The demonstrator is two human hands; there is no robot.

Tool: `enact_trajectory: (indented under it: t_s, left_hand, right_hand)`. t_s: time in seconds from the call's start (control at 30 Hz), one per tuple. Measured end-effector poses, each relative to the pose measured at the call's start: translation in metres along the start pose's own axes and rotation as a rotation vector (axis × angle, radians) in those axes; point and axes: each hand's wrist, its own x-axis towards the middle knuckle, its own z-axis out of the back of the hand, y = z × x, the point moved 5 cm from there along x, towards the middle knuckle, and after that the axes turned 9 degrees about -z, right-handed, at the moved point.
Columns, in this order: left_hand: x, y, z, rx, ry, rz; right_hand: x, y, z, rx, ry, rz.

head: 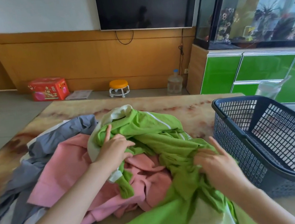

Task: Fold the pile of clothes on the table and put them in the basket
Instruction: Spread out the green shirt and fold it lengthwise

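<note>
A dark mesh basket (228, 139) is set on the table (189, 110), just right of the pile; a pink garment (70, 158) and a grey garment (57, 138) are spread beneath. The crumpled green garment (154, 129), white-trimmed, is heaped on top and gripped by the left hand (114, 149) and right hand (218, 164), fingers curled into cloth.

Television (144, 4) hangs above orange stool (119, 88), perhaps water jug (174, 82).

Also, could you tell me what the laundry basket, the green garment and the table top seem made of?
The laundry basket: moulded plastic, dark, slightly glossy; uniform grid holes, smooth rim. The green garment: soft matte knit, likely cotton-type; it crumples in loose folds. The table top: smooth marble or a marble-look surface, beige with reddish veins; I cannot tell which.
</note>
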Motion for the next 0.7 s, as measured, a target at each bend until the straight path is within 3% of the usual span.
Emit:
enact_trajectory:
  t_s: [0.1,0.2,0.3,0.43,0.5,0.57,0.7]
  left_hand:
    - [0.003,-0.004,-0.001,0.012,-0.044,0.002]
    - [0.004,-0.008,0.001,-0.002,-0.131,-0.001]
    - [0.001,-0.001,0.011,-0.143,-0.314,0.032]
    - [-0.015,0.016,0.052,-0.380,-0.552,0.103]
    - [-0.030,0.021,0.076,-0.544,-0.606,0.093]
    - [-0.044,0.021,0.089,-0.560,-0.557,0.095]
    - [-0.055,0.005,0.064,-0.520,-0.222,0.106]
  right_hand:
    - [-0.004,-0.030,0.005,-0.012,0.032,-0.177]
    - [-0.004,-0.007,0.002,0.056,-0.011,-0.165]
    - [-0.002,0.036,-0.004,0.161,-0.039,-0.102]
    - [-0.003,0.043,-0.039,-0.024,0.167,-0.082]
    - [-0.003,0.030,-0.039,-0.041,0.189,-0.121]
    - [-0.004,0.018,-0.031,0.018,0.137,-0.162]
    - [-0.009,0.002,-0.001,0.301,0.006,-0.278]
